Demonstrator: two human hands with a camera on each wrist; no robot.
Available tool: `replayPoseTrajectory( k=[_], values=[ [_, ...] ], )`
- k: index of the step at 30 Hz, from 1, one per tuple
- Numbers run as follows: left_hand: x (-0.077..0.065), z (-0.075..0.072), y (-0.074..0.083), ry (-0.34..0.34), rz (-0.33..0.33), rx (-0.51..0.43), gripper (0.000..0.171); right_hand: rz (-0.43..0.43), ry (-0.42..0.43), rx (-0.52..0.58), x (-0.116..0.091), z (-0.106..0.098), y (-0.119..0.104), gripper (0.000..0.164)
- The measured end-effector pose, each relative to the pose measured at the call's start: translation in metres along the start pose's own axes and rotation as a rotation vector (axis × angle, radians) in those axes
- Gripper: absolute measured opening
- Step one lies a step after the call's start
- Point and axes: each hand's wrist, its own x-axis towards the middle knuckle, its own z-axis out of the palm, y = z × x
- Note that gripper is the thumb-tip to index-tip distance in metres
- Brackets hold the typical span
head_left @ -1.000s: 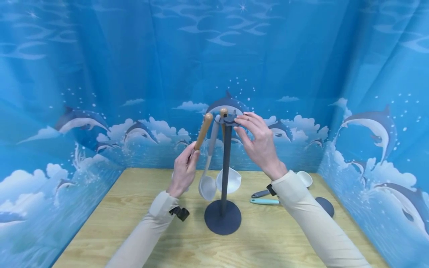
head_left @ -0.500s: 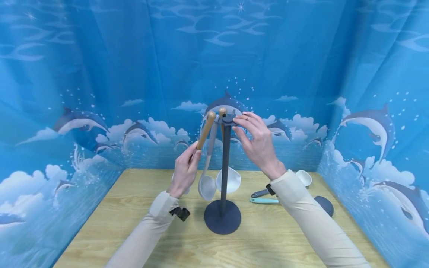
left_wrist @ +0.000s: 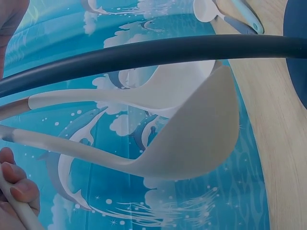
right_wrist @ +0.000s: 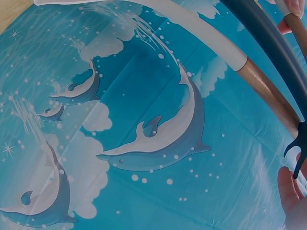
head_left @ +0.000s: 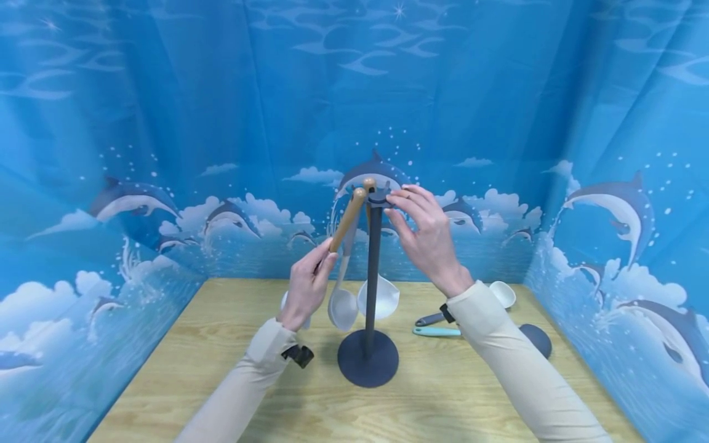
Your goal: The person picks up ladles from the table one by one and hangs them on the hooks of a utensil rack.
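Observation:
My left hand (head_left: pixel 306 283) grips a wooden-handled utensil (head_left: pixel 348 219), tilted with its knobbed end by the top of a dark utensil stand (head_left: pixel 374 271). Its white shaft (left_wrist: pixel 21 206) passes through the fingers in the left wrist view; its working end is mostly hidden behind the hand. With thumb and fingertips, my right hand (head_left: pixel 429 237) pinches the stand's hooked top (head_left: pixel 380 197). From that top hang a grey-handled white ladle (head_left: pixel 343 309) and a wooden-handled white ladle (head_left: pixel 384 298). Whether the held handle touches a hook cannot be told.
Right of the stand's round base (head_left: pixel 368 369), a white-bowled utensil with a grey handle (head_left: pixel 431 320) lies on the wooden table (head_left: pixel 232 369). Beside it are a turquoise handle (head_left: pixel 437 332) and a dark round piece (head_left: pixel 536 341), partly behind my right sleeve. A blue dolphin-print curtain (head_left: pixel 310 92) surrounds the table.
My left hand has moved slightly right, bringing the wooden handle's knobbed end closer to the stand's top, now in front of the grey-handled ladle's upper end. My right hand has stayed at the top.

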Motion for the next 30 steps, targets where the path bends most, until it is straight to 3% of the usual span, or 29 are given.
replayPoseTrajectory(
  k=[11, 20, 30],
  values=[
    [-0.0022, 0.0042, 0.0026, 0.000, -0.022, -0.003, 0.022, -0.008, 0.010, -0.016, -0.0001, 0.0015, 0.0007, 0.025],
    [-0.0055, 0.0079, 0.0041, -0.017, 0.031, -0.076, 0.022, -0.018, 0.013, -0.038, 0.0016, 0.0002, -0.0018, 0.024],
    [-0.0097, 0.0098, 0.0057, -0.063, -0.011, -0.100, 0.022, -0.016, 0.037, -0.045, -0.0005, 0.0047, -0.0037, 0.024]
  ],
)
